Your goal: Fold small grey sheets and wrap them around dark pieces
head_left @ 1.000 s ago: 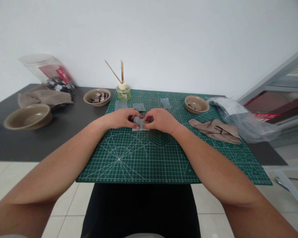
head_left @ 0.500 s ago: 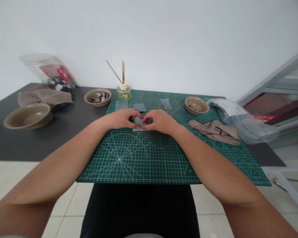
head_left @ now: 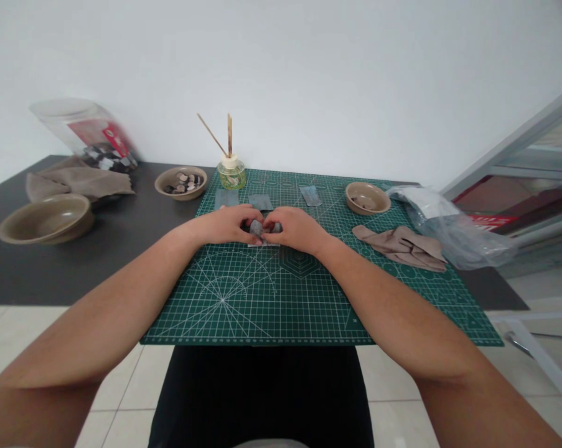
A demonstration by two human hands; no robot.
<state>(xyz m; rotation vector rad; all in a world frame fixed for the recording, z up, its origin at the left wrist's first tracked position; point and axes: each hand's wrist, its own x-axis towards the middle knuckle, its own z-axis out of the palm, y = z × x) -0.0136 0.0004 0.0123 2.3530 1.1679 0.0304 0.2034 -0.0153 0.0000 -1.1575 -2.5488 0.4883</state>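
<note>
My left hand [head_left: 231, 225] and my right hand [head_left: 299, 228] meet over the green cutting mat [head_left: 243, 317]. Between their fingertips both pinch a small grey sheet [head_left: 256, 228], which looks bent or bunched; its material is too small to make out. Whether anything is wrapped inside it is hidden by the fingers. Just beneath, a pale flat piece [head_left: 270, 243] shows on the mat. Behind the hands lie two flat grey-blue pieces [head_left: 226, 198], and a similar crinkled one [head_left: 311, 195] is farther right.
A reed diffuser [head_left: 231, 172] stands at the mat's back left. Left of it is a bowl of dark and pale pieces [head_left: 181, 183], then a larger bowl [head_left: 47, 219] and brown cloth [head_left: 82, 180]. On the right are a small bowl [head_left: 367, 198], another cloth [head_left: 404, 247] and a plastic bag [head_left: 453, 227].
The grey sheet looks more bunched between my fingers, and my fingertips have drawn slightly closer together. The whole view has shifted a little.
</note>
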